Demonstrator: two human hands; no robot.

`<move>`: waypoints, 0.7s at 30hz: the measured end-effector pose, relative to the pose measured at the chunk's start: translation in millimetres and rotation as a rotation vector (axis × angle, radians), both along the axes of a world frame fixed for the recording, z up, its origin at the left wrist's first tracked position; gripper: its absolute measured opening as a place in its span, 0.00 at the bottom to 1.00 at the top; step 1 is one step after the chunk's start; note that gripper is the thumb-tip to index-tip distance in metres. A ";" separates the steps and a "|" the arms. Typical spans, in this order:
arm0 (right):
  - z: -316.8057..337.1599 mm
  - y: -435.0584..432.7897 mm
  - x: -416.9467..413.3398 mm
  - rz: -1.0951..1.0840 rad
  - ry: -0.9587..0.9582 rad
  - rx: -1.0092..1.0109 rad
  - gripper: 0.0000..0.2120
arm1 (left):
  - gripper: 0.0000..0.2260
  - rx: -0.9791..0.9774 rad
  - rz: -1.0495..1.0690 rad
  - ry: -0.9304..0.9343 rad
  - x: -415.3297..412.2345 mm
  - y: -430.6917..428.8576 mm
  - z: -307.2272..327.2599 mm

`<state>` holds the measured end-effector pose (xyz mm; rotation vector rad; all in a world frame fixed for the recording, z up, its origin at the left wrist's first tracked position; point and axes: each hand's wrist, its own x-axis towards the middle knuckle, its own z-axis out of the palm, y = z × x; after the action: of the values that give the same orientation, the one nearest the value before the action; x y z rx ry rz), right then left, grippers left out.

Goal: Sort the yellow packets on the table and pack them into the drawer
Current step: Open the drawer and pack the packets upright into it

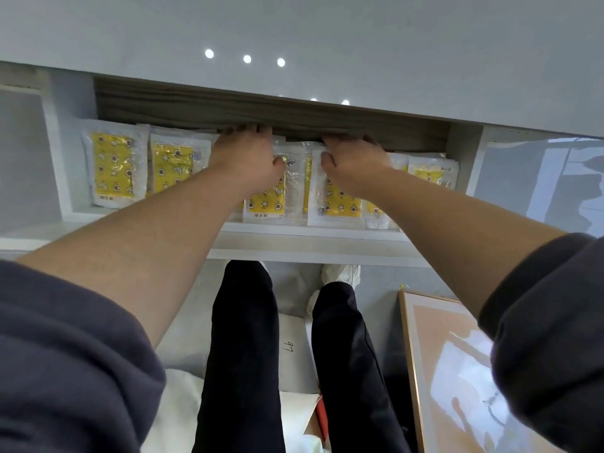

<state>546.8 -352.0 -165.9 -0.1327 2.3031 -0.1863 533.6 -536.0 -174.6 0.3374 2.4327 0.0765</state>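
Both hands, your left hand (250,158) and right hand (353,166), press flat with fingers hidden under the desk (359,44) edge onto the yellow packets (112,165) in the drawer (294,235); light, floppy, likely slippery film, so pinch their edges.

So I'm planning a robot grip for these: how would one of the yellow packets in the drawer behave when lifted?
The leftmost yellow packet looks flat and thin, so probably light and floppy. Its glossy clear wrapper suggests it is slippery. In the drawer, packets overlap under both hands, so neighbours may slide along.
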 end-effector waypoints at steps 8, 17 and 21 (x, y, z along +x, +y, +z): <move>-1.1 -8.1 5.9 0.070 -0.021 0.058 0.22 | 0.22 0.088 -0.032 -0.009 9.6 -10.7 1.8; 11.1 -70.3 -24.2 -0.014 -0.061 -0.055 0.24 | 0.25 -0.058 -0.027 -0.028 -25.1 -94.2 2.6; 8.7 -110.8 -29.6 -0.007 -0.141 -0.097 0.23 | 0.24 -0.057 -0.050 -0.151 -30.9 -120.6 3.5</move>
<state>517.3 -462.8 -157.2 -0.1564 2.1547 -0.3014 502.7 -656.5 -171.1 0.3536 2.2709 0.0103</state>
